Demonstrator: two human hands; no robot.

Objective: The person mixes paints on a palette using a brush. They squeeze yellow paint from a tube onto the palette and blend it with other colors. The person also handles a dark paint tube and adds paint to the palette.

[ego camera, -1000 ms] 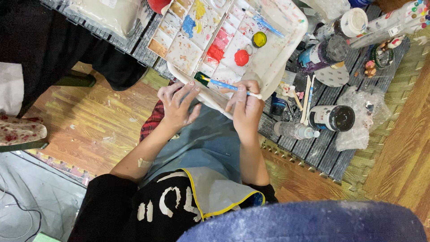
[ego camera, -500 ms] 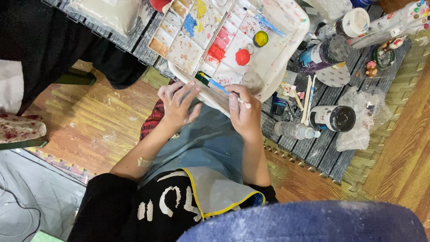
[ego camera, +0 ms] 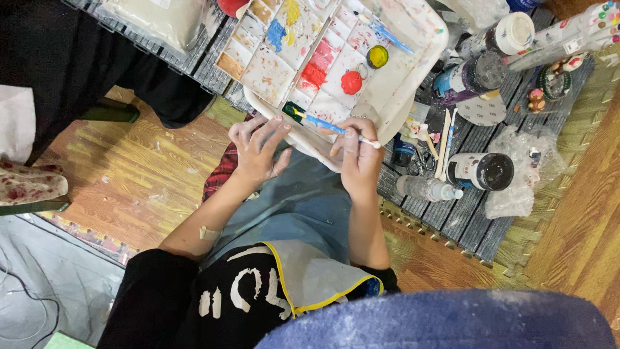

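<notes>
The right hand (ego camera: 359, 161) pinches a thin blue paintbrush (ego camera: 329, 125) between thumb and fingers, its grip pressed together on the shaft. The brush lies across the near edge of the white palette tray (ego camera: 413, 77), its dark tip pointing toward the left hand (ego camera: 257, 152). That hand's grip is spread, fingers splayed against the tray's near rim, steadying it over the grey apron (ego camera: 303, 213) on the lap.

The tray seems to rest half on the lap and half on the grey slatted mat (ego camera: 478, 213), so a push from either hand could tip it and spill wet colour onto the apron. The red blob (ego camera: 351, 82) and the yellow-green blob (ego camera: 378, 56) sit just beyond the brush, so a stray drag could smear one into the other.

To the tray's right, clutter crowds the mat: an open dark-rimmed paint jar (ego camera: 481, 170), a small clear bottle (ego camera: 426, 189) lying on its side, a purple-labelled jar (ego camera: 468, 81) and crumpled plastic wrap (ego camera: 523, 168). A sweep of the right elbow could knock the open jar.
</notes>
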